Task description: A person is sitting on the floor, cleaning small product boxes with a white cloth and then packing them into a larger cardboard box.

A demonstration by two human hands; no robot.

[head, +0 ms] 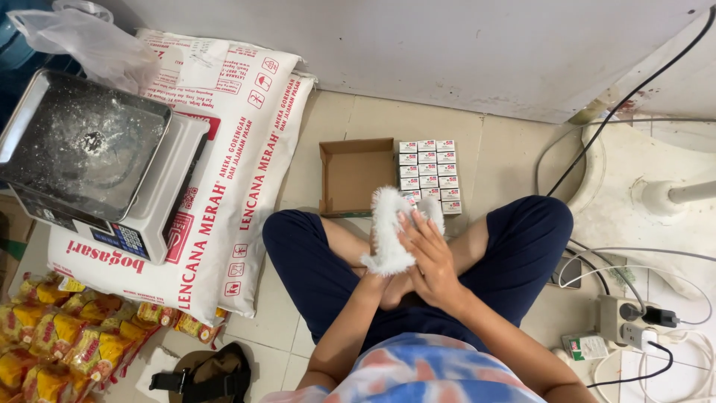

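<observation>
I sit cross-legged on the tiled floor. My right hand (pixel 430 254) lies over a white fluffy cloth (pixel 388 227) held above my lap, fingers spread against it. My left hand (pixel 379 277) is mostly hidden under the cloth and grips it from below. Just beyond the cloth stands an open brown cardboard box (pixel 353 177), and beside it a block of several small white packets (pixel 430 170) stacked in rows.
Two large white flour sacks (pixel 239 160) lie at left with a digital scale and its steel pan (pixel 82 142) on them. Yellow snack packets (pixel 67 336) pile at lower left. A power strip with cables (pixel 634 321) and a white fan base (pixel 656 198) sit at right.
</observation>
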